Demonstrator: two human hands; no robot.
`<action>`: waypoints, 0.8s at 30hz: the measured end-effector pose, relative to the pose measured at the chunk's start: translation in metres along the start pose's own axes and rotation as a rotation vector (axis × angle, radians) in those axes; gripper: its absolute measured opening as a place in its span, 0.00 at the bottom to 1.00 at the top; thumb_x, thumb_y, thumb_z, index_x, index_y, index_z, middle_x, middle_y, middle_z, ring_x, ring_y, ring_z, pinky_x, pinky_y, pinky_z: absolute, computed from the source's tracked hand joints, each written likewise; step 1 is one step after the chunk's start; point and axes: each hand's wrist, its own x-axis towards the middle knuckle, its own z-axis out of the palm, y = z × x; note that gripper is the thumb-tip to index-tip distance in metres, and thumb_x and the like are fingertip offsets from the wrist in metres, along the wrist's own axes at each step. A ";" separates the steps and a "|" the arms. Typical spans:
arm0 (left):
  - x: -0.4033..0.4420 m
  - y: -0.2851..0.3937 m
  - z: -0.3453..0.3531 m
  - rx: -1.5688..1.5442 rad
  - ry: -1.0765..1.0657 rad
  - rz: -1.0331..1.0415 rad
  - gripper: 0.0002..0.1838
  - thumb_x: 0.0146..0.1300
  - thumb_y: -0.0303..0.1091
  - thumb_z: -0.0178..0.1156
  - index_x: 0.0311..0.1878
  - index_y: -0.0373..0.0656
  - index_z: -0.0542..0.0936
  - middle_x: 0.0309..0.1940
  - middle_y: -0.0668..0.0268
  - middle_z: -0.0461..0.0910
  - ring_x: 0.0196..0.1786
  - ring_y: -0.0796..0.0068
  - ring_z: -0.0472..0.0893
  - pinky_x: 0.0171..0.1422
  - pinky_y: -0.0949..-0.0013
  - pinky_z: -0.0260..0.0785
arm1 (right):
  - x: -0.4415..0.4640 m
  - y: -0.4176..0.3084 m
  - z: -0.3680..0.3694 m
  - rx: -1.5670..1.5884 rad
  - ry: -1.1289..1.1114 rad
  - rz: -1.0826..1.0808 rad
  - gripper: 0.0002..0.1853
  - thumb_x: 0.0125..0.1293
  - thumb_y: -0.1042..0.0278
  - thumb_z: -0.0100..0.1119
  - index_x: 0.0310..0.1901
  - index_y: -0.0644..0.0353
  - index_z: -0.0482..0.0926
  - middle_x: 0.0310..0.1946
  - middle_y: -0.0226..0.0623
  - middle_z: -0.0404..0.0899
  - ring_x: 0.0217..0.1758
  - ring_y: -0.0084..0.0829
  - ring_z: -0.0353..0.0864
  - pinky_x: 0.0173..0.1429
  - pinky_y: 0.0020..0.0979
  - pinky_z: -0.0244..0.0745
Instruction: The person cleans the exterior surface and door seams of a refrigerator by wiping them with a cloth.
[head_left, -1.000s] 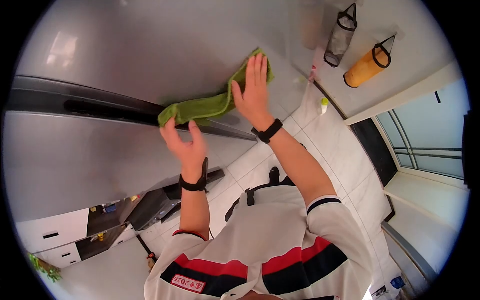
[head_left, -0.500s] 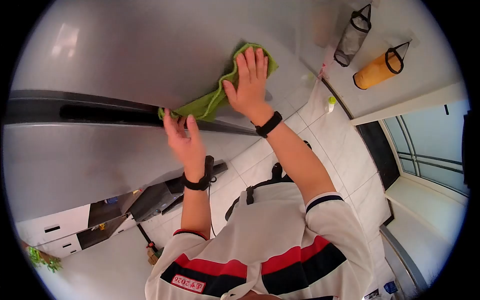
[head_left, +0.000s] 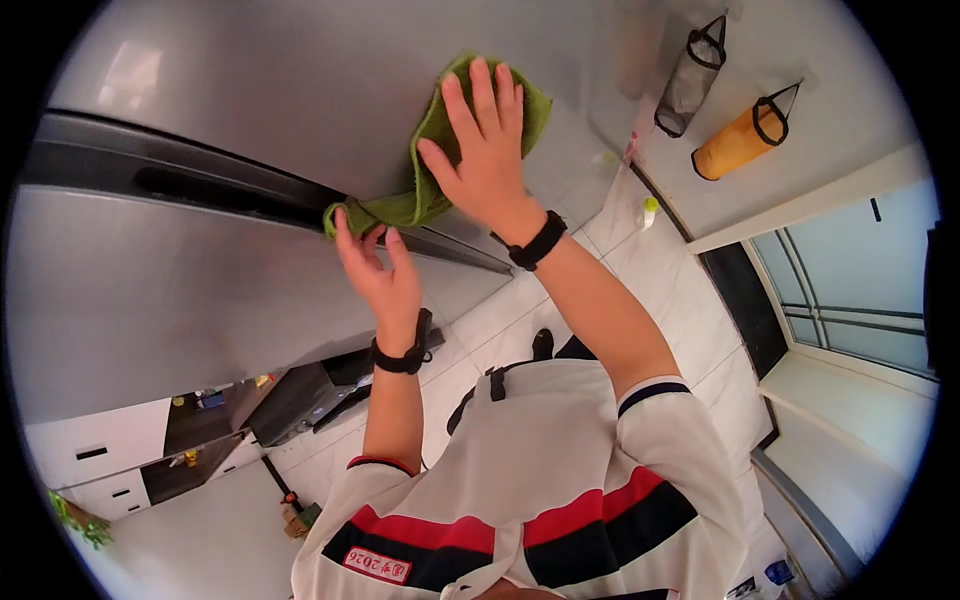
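Note:
A green cloth (head_left: 432, 128) lies against the grey metallic door (head_left: 300, 100) of what looks like a refrigerator. My right hand (head_left: 488, 150) presses flat on the cloth's wide upper part, fingers spread. From there the cloth narrows and twists down to the dark recessed strip (head_left: 230, 196) between two door panels. At that lower end, my left hand (head_left: 380, 275) has its bent fingers on the cloth, with the thumb standing apart; some fingertips are hidden in the fold. Each wrist wears a black band.
A grey mesh bag holder (head_left: 690, 88) and an orange one (head_left: 742, 145) hang on the right wall. A bottle with a yellow-green cap (head_left: 650, 210) stands on the tiled floor. Beyond it is a glazed door (head_left: 850, 270). Low cabinets (head_left: 110, 440) and a plant (head_left: 82, 520) are at lower left.
My right hand has moved up and slightly left with the cloth, whose upper part is now spread wider. My left hand stays at the strip, shifted slightly right. The view has tilted.

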 end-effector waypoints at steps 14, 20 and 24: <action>0.024 0.012 -0.002 0.168 0.034 0.105 0.28 0.69 0.28 0.54 0.70 0.34 0.59 0.62 0.56 0.62 0.55 0.74 0.70 0.57 0.71 0.65 | -0.050 0.021 -0.009 -0.031 -0.083 0.009 0.33 0.59 0.61 0.64 0.67 0.54 0.66 0.72 0.46 0.56 0.72 0.57 0.54 0.70 0.58 0.54; 0.023 0.018 0.002 0.149 0.016 0.110 0.30 0.69 0.26 0.52 0.72 0.33 0.55 0.67 0.51 0.58 0.64 0.63 0.66 0.68 0.65 0.58 | 0.009 -0.013 -0.009 -0.045 -0.035 -0.033 0.31 0.60 0.63 0.62 0.66 0.55 0.67 0.72 0.47 0.56 0.73 0.57 0.54 0.71 0.59 0.51; 0.023 0.018 0.007 -0.174 -0.040 -0.017 0.32 0.70 0.26 0.51 0.74 0.34 0.51 0.71 0.52 0.55 0.69 0.64 0.63 0.72 0.65 0.53 | 0.017 -0.019 -0.006 -0.031 0.021 -0.042 0.31 0.60 0.65 0.61 0.66 0.55 0.67 0.71 0.47 0.57 0.72 0.57 0.55 0.71 0.59 0.52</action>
